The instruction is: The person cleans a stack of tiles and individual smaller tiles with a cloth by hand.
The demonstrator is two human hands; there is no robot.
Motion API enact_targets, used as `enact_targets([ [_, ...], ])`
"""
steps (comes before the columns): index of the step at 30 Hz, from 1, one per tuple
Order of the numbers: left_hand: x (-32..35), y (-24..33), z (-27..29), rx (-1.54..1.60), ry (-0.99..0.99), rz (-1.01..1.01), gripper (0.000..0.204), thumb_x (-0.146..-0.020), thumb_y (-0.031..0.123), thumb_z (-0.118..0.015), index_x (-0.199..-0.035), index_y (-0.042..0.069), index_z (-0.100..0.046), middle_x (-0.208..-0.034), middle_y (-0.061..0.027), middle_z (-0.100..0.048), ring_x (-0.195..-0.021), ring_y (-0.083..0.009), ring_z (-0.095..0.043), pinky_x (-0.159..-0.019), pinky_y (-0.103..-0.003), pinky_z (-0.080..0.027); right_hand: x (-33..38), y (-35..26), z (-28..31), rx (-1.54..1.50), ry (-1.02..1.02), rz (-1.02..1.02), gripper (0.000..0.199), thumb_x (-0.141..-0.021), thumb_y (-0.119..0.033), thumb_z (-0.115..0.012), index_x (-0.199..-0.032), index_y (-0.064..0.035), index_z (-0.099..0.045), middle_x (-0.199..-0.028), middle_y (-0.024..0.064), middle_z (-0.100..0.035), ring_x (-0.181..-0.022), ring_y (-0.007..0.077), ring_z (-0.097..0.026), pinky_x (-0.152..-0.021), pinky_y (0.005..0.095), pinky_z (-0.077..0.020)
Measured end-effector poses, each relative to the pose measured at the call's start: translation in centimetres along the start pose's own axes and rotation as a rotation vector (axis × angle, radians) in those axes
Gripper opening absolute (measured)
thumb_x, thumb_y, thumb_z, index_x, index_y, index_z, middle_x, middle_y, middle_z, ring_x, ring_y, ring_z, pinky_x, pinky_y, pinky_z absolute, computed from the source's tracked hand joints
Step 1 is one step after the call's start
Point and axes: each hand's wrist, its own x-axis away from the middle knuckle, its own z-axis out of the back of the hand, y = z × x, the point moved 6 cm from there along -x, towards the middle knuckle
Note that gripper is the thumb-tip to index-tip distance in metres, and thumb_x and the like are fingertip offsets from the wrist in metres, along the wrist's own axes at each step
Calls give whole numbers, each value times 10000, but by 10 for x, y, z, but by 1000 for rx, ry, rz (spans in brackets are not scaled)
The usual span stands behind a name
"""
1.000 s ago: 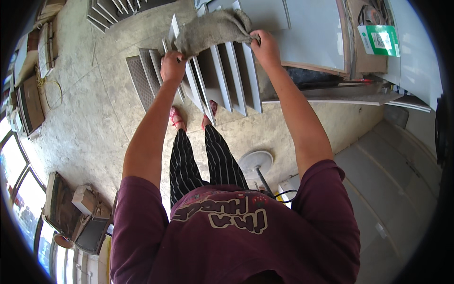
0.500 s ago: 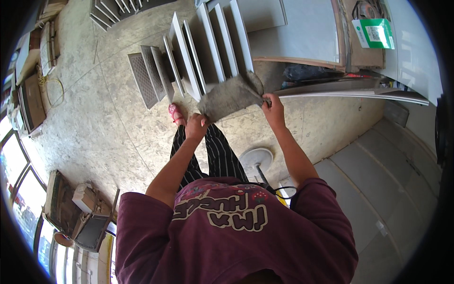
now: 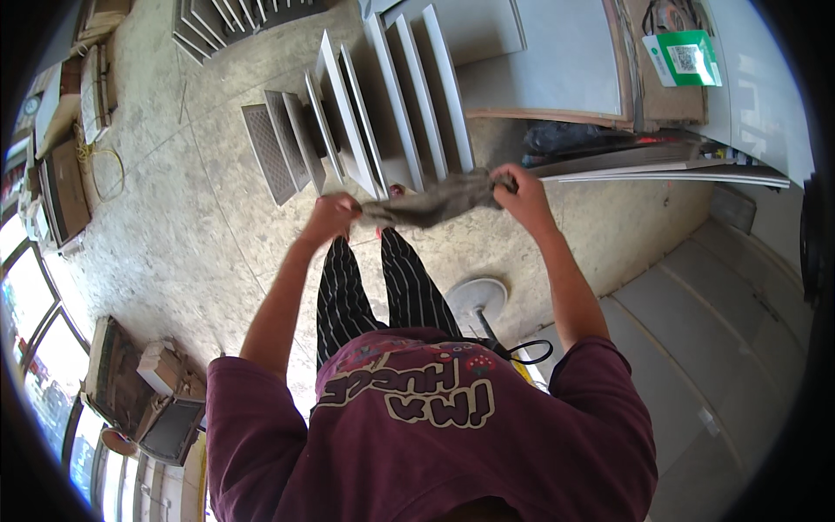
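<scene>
A grey cloth [image 3: 432, 201] is stretched between both hands in front of me. My left hand [image 3: 332, 214] grips its left end and my right hand [image 3: 517, 193] grips its right end, both raised at about waist height. Just beyond the cloth, several white slatted panels [image 3: 383, 113] stand on edge on the concrete floor. Below the hands I see my striped trousers and maroon shirt.
A large pale board [image 3: 557, 61] leans behind the panels, with a green-and-white card [image 3: 684, 56] near it. A round white stand base [image 3: 477, 296] sits by my right leg. Cardboard boxes [image 3: 61, 174] line the left; more slatted panels [image 3: 226, 22] lie at top left.
Both hands came down from the top of the panels toward my body, carrying the cloth. The cloth, first draped over the panels, is now pulled taut between the hands.
</scene>
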Motion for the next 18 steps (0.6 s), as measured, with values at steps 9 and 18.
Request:
enact_targets([
  [9,-84,114,157,-207,782,-465,170,-747,172,-698,-870,64,-651,-825,-92,-641,-773,-201,-631,-704,-306,-480,-146,-116,26,-39,431,431,181,-769,-135,-604,-949,-133,-627,-813,61,-594,-683,196,-579,-621,310,-466],
  [18,-173,64,134,-253,790,-75,250,-720,276,-691,-919,127,-670,-950,-83,-665,-897,-284,-623,-779,-360,-478,-219,-85,-29,285,497,355,155,-791,-158,-566,-931,-192,-624,-908,61,-601,-799,294,-593,-671,399,-489],
])
